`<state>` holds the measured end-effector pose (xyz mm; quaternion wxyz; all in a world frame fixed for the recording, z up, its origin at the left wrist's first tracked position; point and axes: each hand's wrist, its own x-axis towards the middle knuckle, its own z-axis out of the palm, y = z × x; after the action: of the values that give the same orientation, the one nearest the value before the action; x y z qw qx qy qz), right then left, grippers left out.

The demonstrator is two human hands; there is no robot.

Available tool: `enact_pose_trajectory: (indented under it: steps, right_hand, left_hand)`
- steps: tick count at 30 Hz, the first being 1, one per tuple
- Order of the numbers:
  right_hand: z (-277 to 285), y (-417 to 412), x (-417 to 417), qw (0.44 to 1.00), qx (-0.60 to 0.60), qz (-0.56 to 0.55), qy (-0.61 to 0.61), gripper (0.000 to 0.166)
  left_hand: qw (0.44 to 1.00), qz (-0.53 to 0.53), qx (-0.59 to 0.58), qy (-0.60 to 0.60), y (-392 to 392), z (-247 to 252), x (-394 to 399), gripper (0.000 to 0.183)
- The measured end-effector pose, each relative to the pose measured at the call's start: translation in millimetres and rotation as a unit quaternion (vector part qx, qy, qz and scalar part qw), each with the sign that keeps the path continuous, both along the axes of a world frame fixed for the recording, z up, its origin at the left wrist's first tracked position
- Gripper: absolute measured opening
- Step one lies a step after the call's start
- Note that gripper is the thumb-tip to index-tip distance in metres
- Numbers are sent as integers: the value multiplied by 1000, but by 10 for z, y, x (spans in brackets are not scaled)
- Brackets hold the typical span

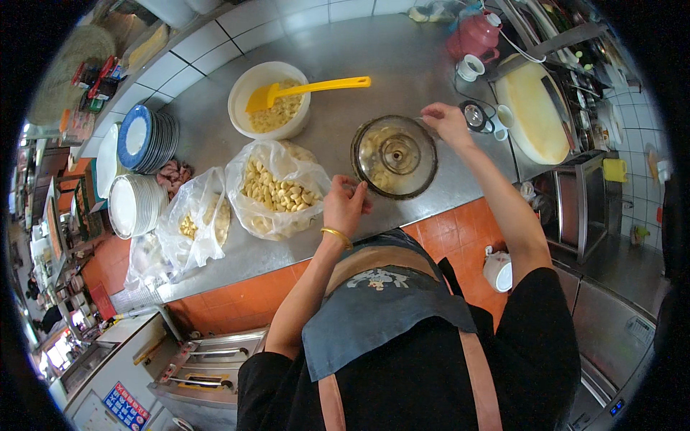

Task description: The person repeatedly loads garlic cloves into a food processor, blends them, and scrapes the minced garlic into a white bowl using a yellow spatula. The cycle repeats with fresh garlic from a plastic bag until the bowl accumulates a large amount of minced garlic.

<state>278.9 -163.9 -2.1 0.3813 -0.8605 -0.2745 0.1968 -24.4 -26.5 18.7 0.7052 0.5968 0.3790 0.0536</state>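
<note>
A round clear bowl (pixel 373 183) with a transparent domed lid (pixel 409 143) stands on the steel counter before me, pale pieces showing through it. My left hand (pixel 346 202), a gold bangle at its wrist, is at the bowl's lower left rim with fingers curled. At the upper right rim is my right hand (pixel 446 123), thumb and fingertips close together. Whether either hand grips the rim or only touches it, I cannot tell. Left of the bowl, peeled garlic cloves (pixel 275 186) fill an open plastic bag (pixel 259 223).
A white tub (pixel 237 110) of chopped garlic holds a yellow spatula (pixel 323 85). Stacked plates (pixel 132 207) and a smaller bag (pixel 202 242) are at left. A chopper motor head (pixel 475 116), white cup (pixel 502 121), cutting board (pixel 525 108) with a knife (pixel 558 105) and pink kettle (pixel 474 35) lie right.
</note>
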Motion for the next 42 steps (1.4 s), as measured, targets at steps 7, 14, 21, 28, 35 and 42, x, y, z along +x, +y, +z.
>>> enact_pose_trajectory:
  steps: [7,14,21,28,35,42]
  right_hand:
    - [66,68,-109,999,-19,-6,-36,18]
    - [13,46,-109,995,-70,1,70,26]
    - [-50,-97,-299,990,-20,-56,131,30]
    - [573,-365,187,917,-154,83,-359,58]
    - [600,-427,371,917,-329,112,-194,73]
    - [2067,-151,-379,945,-166,187,-212,67]
  left_hand:
    - [982,-58,151,96,54,-23,-35,36]
    - [981,4,-192,-34,-13,-386,-98,29]
    - [998,18,59,-14,478,-571,44,31]
    - [989,-38,139,19,830,-471,173,30]
    - [984,-28,172,20,741,-346,217,35]
    - [983,-45,168,58,805,-363,219,33]
